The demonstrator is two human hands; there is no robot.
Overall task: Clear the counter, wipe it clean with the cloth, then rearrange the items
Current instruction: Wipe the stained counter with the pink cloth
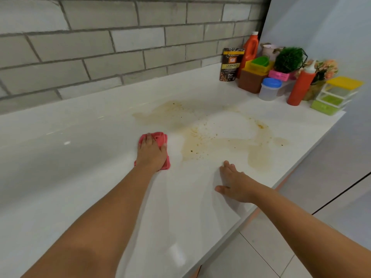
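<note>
A pink cloth (160,137) lies bunched on the white counter (84,133), and my left hand (152,152) presses flat on top of it. A brownish spill with dark specks (208,135) spreads to the right of the cloth. My right hand (233,182) rests palm down on the counter near the front edge, fingers straight, holding nothing. Items stand crowded at the far right end: a granules pouch (230,64), an orange bottle (250,50), a red squeeze bottle (300,85) and a blue-lidded tub (270,89).
A brown box (251,81), stacked yellow and green containers (259,64), a small green plant (289,59), a pink tray (279,75), flowers (326,68) and a green drawer set with a yellow lid (335,96) fill the right end. A brick wall runs behind the counter.
</note>
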